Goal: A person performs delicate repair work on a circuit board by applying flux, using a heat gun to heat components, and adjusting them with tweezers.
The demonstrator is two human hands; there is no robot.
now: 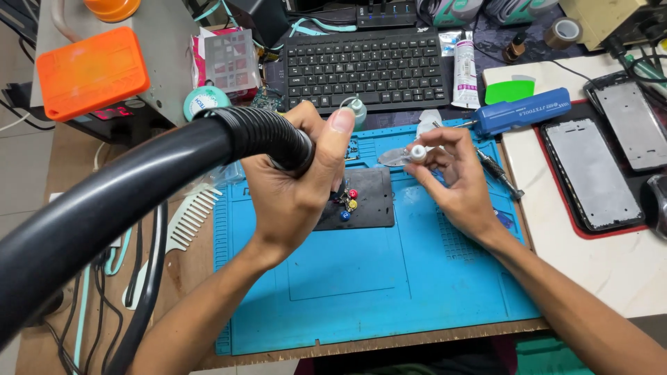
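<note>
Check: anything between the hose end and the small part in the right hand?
Nothing visible. The hose sits in the left hand; the white-capped part is in the right hand, with open blue mat between.

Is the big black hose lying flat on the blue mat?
No, the left hand grips the black hose and holds it up above the blue mat.
</note>
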